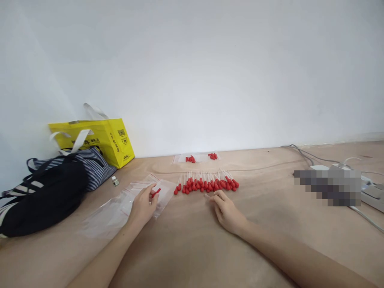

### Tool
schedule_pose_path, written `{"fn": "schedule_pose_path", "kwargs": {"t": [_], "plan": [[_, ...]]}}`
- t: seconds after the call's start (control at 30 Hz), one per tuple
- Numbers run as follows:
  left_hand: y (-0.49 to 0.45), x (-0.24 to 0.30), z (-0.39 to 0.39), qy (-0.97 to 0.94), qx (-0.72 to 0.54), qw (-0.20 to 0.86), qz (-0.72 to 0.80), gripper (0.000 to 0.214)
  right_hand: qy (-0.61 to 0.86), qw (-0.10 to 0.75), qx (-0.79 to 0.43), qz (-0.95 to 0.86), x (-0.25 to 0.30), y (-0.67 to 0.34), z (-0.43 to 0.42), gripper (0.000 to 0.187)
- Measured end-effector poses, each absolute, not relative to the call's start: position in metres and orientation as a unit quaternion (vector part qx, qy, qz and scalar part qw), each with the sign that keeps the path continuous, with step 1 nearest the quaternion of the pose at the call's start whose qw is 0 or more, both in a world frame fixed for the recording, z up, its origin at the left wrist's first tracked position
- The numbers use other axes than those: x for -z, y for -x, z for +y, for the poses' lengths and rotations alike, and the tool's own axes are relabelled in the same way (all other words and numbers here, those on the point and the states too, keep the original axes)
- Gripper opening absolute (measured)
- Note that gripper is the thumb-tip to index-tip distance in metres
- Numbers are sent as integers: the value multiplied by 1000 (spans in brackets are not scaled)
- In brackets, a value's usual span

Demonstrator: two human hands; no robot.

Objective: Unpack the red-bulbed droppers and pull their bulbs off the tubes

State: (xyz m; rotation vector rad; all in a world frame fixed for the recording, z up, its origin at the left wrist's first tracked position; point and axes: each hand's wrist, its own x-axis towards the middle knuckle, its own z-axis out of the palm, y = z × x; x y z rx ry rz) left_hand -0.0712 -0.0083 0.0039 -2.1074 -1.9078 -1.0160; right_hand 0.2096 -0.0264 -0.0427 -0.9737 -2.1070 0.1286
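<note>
My left hand (143, 206) rests on the wooden table (192, 248) and pinches a dropper with a red bulb (156, 193) over a pile of clear zip bags (126, 204). Just right of it, a row of several red-bulbed glass droppers (207, 183) lies side by side. My right hand (226, 210) lies on the table right in front of that row, fingers curled loosely, the fingertips close to a thin clear tube I can barely make out. Farther back lie flat clear bags holding red-bulbed droppers (196, 158).
A yellow shopping bag (99, 140) stands against the white wall at the left, with a striped and black bag (54, 184) in front of it. A small vial (115, 181) sits beside them. Cables and a power strip (369, 188) lie at the right.
</note>
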Motion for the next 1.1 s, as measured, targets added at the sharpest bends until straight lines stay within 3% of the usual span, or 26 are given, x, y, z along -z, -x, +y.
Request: {"fn": "schedule_pose_path", "kwargs": {"t": [0.27,0.67,1.1], "plan": [[70,0,-8,690,326,16,-646,29,438,370,-39,-819,47,-188,-24,20],[53,4,-18,744,310,140,-575,24,418,370,-28,-829,37,-195,-37,15],[-22,-19,35,747,194,25,-636,27,451,413,6,-791,35,-250,-38,14]]}}
